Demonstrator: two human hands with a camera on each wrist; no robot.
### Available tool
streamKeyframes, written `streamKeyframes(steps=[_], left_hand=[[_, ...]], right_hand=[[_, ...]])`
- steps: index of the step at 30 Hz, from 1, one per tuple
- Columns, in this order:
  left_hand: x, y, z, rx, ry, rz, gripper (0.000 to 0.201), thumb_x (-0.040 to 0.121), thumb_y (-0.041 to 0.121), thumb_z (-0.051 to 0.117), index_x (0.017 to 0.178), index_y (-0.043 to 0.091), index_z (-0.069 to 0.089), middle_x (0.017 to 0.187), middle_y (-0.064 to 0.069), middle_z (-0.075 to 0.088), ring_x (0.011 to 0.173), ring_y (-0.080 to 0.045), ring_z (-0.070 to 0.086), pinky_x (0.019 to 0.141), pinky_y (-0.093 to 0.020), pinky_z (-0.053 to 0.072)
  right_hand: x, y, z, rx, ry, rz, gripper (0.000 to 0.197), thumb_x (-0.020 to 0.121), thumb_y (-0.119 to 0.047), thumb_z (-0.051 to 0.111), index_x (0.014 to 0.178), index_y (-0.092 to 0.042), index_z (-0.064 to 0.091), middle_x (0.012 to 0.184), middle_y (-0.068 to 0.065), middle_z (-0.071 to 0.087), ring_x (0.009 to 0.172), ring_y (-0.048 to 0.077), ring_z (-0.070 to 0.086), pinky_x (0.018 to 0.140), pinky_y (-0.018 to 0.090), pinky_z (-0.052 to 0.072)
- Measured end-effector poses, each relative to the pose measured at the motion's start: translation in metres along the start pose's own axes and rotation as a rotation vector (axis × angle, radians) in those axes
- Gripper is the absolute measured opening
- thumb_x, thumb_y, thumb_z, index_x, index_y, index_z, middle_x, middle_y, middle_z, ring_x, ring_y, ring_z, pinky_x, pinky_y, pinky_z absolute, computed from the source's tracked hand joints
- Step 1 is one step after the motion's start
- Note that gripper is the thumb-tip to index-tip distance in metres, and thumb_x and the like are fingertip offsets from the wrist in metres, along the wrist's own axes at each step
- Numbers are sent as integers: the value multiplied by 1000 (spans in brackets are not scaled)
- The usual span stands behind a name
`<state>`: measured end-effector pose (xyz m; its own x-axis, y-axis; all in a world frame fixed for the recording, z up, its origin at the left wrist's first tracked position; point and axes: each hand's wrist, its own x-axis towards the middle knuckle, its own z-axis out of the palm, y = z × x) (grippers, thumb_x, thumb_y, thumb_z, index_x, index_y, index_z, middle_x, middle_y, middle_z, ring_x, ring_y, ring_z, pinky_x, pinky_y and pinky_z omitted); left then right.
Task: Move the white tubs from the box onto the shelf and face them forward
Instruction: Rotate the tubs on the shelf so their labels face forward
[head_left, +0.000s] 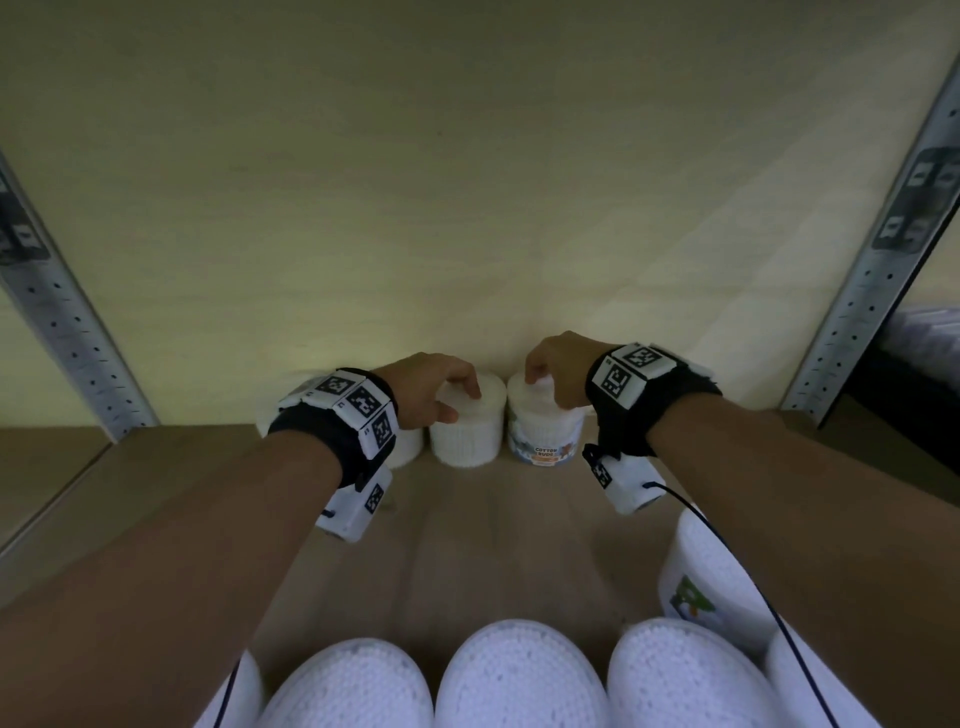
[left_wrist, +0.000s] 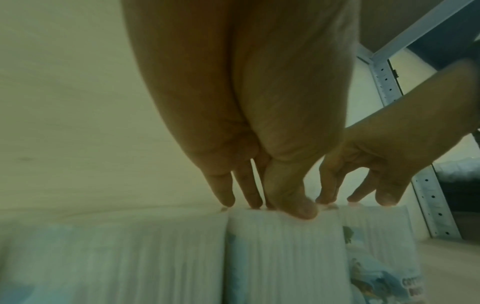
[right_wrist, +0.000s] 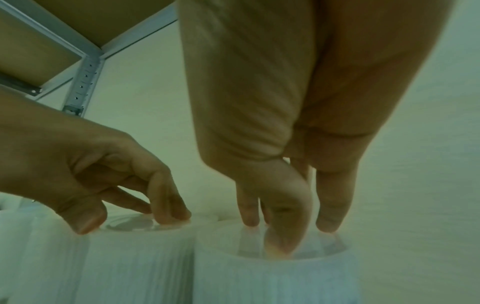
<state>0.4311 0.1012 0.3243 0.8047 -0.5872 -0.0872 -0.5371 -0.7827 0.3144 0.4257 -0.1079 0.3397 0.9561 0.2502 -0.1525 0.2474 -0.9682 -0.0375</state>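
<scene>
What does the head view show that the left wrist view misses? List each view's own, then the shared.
Head only: the wrist bands, the near row of tubs, and a third tub behind the left wrist.
Left wrist only: the underside of the shelf above, the left hand's palm.
Shared: each hand gripping a tub top, the right hand's labelled tub, the back wall.

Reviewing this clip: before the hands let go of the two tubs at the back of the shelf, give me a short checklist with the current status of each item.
1. Left hand fingers on the plain-faced white ribbed plastic tub: ok.
2. Right hand fingers on the white tub with the cartoon Cotton Buds label: ok.
3. Both tubs upright on the wooden shelf board: ok.
4. Labelled tub faces forward: ok.
5. Plain-faced tub shows its label: not ok.
6. Third white tub behind the left wrist faces forward: cannot tell.
</scene>
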Motion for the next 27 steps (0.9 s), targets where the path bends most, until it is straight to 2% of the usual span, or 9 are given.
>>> streamKeyframes(steps=[3,4,6,9,13,17,21,24,27], left_hand=[[0,-2,-5,-57,-83,5,48,78,-17,45,104,21,57,143,-7,44,136,-23,38,110,-44,35],[0,-2,-4,-100,-58,4,52,74,-19,40,101,22,56,143,-7,44,136,-22,38,110,-43,35],[0,1,-2,-177,107,-31,46,76,-18,38,100,17,58,134,-8,52,125,-20,47,98,-28,38],[6,8,7,-149,344,-83,19,90,6,52,108,7,59,118,-12,57,100,-22,53,81,-24,38],[14,14,18,64,211,-209,46,89,43,56,121,10,52,124,-11,48,114,-28,48,97,-40,43],[16,16,22,116,182,-247,55,87,50,55,126,11,51,130,-12,45,120,-29,44,100,-44,41],[15,18,17,76,116,-227,51,89,41,58,130,11,49,136,-11,42,124,-29,43,104,-41,39],[14,17,9,36,40,-194,46,92,23,58,135,12,46,142,-10,39,128,-26,43,104,-33,37],[13,15,4,21,-1,-167,47,89,1,54,132,20,50,145,-7,40,129,-25,45,102,-34,42]], right_hand=[[0,0,1,-11,0,-5,44,84,2,55,125,-12,59,135,11,52,118,31,55,91,32,47],[0,-1,1,-13,-7,-6,43,85,2,55,126,-11,59,135,12,52,119,31,55,91,32,47],[0,-3,1,-22,-9,-6,43,85,2,55,126,-9,58,134,13,53,117,32,55,89,32,47],[1,-3,2,-6,-7,8,42,86,3,55,126,-8,59,134,14,53,116,33,55,80,29,43],[1,-1,3,4,3,5,41,86,3,55,126,-8,59,134,14,52,117,33,55,80,28,41],[2,0,5,13,13,5,42,85,1,56,126,-9,59,133,13,53,117,32,55,85,31,45],[1,1,5,22,16,10,42,85,2,55,125,-9,59,133,13,54,117,33,55,87,33,47],[1,0,4,36,8,11,42,84,2,57,124,-9,60,132,14,54,116,34,56,90,36,48],[1,-1,4,43,11,15,42,84,1,58,124,-9,60,133,14,54,116,33,56,91,35,48]])
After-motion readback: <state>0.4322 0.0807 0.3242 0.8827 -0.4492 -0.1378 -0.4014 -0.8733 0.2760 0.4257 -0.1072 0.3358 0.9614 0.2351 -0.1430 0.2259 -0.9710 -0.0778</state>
